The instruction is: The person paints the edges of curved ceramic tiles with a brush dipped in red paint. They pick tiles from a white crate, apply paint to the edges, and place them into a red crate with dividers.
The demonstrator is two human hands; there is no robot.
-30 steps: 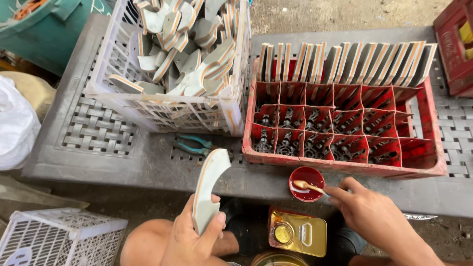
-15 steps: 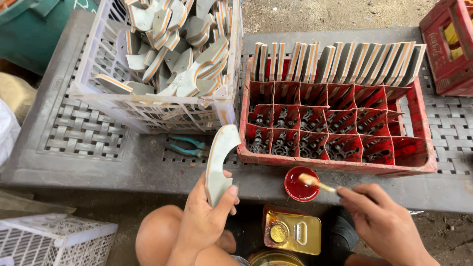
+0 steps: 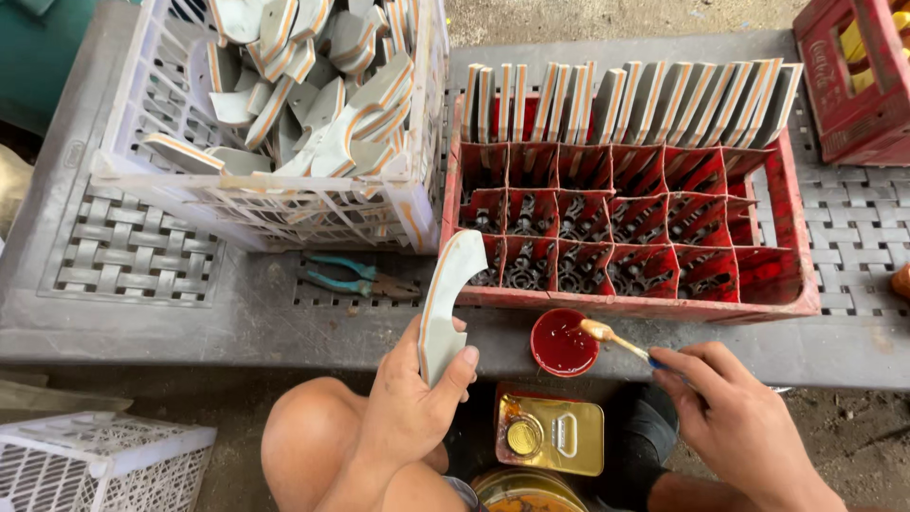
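Note:
My left hand [image 3: 409,403] grips a curved grey sole piece [image 3: 442,301] with an orange edge, held upright over my knee. My right hand [image 3: 744,427] holds a small brush [image 3: 618,339] whose glue-coated tip hovers at the rim of a small red cup [image 3: 561,343] on the grey table edge. Behind the cup stands a red divided crate [image 3: 633,237]; a row of similar sole pieces [image 3: 626,102] leans along its far side.
A white plastic basket [image 3: 275,123] heaped with sole pieces sits at the back left. Teal-handled pliers [image 3: 353,276] lie on the table [image 3: 142,313] before it. A yellow tin can [image 3: 550,434] stands below. Another white basket [image 3: 95,465] is at the lower left, and a second red crate [image 3: 858,81] at the far right.
The view has shifted slightly. My left hand has brought the sole piece a little right, closer to the red cup. My right hand keeps the brush tip at the cup.

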